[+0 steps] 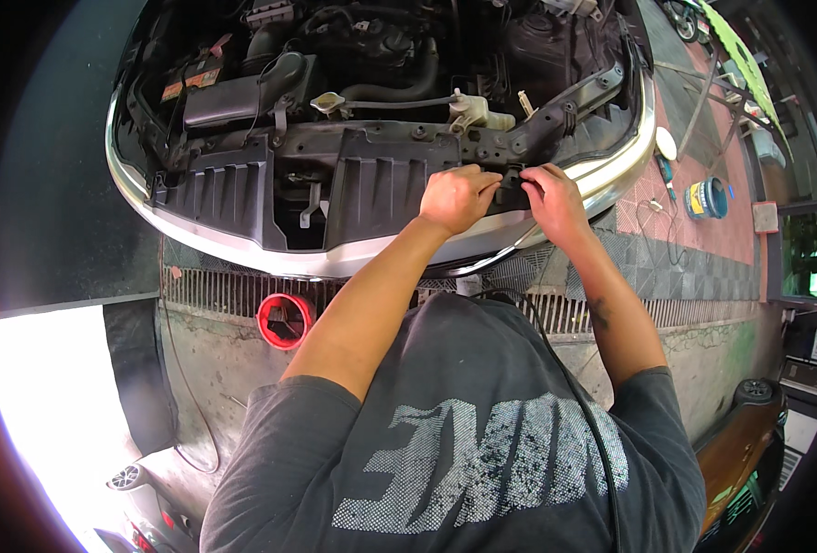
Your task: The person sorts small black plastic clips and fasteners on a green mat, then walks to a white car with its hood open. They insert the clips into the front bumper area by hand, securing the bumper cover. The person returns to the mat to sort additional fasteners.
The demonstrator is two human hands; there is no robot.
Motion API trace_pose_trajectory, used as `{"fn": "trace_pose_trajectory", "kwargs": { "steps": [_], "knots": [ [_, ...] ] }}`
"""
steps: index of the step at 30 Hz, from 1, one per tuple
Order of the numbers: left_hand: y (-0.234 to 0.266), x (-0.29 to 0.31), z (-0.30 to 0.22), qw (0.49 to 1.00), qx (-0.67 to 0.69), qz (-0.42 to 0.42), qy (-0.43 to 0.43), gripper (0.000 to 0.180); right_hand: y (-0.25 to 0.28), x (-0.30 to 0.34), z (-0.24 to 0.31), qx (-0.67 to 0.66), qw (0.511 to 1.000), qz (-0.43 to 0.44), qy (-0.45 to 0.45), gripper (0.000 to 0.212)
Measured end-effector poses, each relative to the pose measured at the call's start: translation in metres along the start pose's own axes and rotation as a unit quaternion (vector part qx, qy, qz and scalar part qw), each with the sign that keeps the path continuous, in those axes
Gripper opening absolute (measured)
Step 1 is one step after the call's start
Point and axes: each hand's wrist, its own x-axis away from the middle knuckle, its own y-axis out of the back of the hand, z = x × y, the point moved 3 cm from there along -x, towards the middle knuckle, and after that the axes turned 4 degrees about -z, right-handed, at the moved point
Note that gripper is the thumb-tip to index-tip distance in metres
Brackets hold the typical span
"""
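Observation:
Both my hands meet over the front edge of a car's open engine bay, to the right of the ribbed black plastic cover point(388, 189). The fingers of my left hand point(456, 197) are curled closed, thumb and forefinger pointing right at a small dark part point(511, 178). From the other side my right hand point(556, 203) pinches at that same spot, its fingertips bent inward. What sits between the fingertips is too dark and small to name. Just below runs the silver front trim point(353, 254). A metal latch point(311, 205) shows in the gap left of the ribbed cover.
Beyond my hands lie a white plastic reservoir point(469, 111), a yellowish cap point(327, 102) and a black hose point(415, 90). A red bucket point(263, 324) stands on the floor by the drain grate point(207, 289). Rightward are a blue bucket point(699, 200) and a loose cable point(674, 241).

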Motion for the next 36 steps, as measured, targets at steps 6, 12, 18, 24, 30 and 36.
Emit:
{"fn": "trace_pose_trajectory", "kwargs": {
  "steps": [6, 12, 18, 24, 30, 36],
  "knots": [
    [-0.001, 0.003, 0.001, 1.0, -0.007, -0.007, -0.003, 0.015, -0.007, -0.006, 0.008, 0.08, 0.994, 0.016, 0.069, 0.015],
    [-0.001, -0.001, -0.003, 0.999, -0.034, 0.02, -0.006, 0.013, -0.016, -0.018, 0.027, 0.22, 0.957, 0.078, 0.171, 0.01],
    [-0.002, -0.002, -0.001, 1.0, -0.018, 0.012, 0.011, 0.012, -0.011, -0.029, 0.014, 0.144, 0.978, 0.085, 0.122, 0.006],
    [-0.006, -0.004, 0.001, 1.0, -0.002, -0.002, 0.001, 0.011, -0.007, 0.009, 0.003, 0.172, 0.978, 0.005, 0.119, 0.019],
    [0.0, 0.002, 0.001, 1.0, -0.017, -0.012, 0.019, 0.013, 0.003, 0.017, 0.04, 0.275, 0.947, 0.052, 0.158, 0.024],
    [0.002, 0.001, -0.01, 1.0, -0.01, 0.0, 0.007, 0.012, -0.015, 0.015, 0.039, 0.323, 0.933, 0.078, 0.137, 0.016]
  ]
}}
